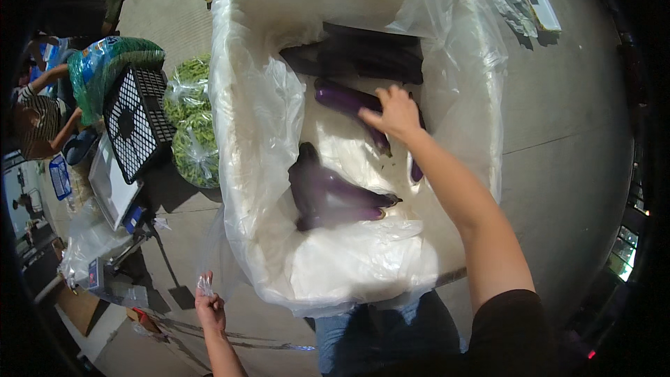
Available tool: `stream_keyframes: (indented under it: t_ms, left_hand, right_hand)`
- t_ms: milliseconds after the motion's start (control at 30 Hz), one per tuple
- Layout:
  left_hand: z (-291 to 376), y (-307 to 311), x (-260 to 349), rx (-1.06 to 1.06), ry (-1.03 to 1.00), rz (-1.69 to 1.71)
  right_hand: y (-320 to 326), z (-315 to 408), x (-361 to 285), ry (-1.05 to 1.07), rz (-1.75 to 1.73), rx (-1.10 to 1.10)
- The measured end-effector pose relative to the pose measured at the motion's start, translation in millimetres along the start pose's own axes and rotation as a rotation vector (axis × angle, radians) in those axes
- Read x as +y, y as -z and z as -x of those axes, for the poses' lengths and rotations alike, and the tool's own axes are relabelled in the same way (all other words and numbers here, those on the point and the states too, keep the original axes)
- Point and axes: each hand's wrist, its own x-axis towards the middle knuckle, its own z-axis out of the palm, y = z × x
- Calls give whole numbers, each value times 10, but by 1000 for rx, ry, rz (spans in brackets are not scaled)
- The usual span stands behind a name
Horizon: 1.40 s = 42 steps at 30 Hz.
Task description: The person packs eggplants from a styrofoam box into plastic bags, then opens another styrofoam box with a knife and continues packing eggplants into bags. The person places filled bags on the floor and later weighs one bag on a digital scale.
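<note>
Before me stands a deep bin (230,131) lined with translucent plastic film. Several dark purple eggplants (366,55) lie at its far end, partly in shadow, and another group of eggplants (335,193) lies at the near left. My right hand (398,112) reaches inside with its fingers spread over a long eggplant (343,97); whether it grips it is unclear. One more eggplant (416,170) is partly hidden by my right forearm. Outside the bin, at the lower left, my left hand (211,306) holds a clear plastic bag (212,256) by its edge.
Bags of green vegetables (193,120) touch the bin's left side. Beyond them are a black plastic crate (138,120), a white foam box (112,183), a scale display (94,275) and a person (44,115) handling a green sack. Foam lids (544,8) lie at the upper right.
</note>
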Motion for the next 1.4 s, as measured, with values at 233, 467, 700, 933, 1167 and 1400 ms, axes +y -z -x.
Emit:
stream_keyframes:
  t_ms: [233,467,700,933,1167,1400]
  left_hand:
    - [-14,-126,-12,41,3,-26]
    - [-22,-186,-49,10,12,34]
    - [-52,-143,-104,45,53,22]
    - [-43,-178,-27,17,50,-31]
    - [-185,-67,277,-20,7,-14]
    - [-310,135,312,-116,-73,16]
  right_hand:
    - [266,-815,460,-47,32,120]
    - [362,-842,546,-42,208,-176]
    - [101,-236,249,-151,-143,-65]
    - [48,-172,359,-174,-221,-275]
    - [553,669,172,-323,-1077,-262]
    - [1841,2462,-904,72,-881,-849]
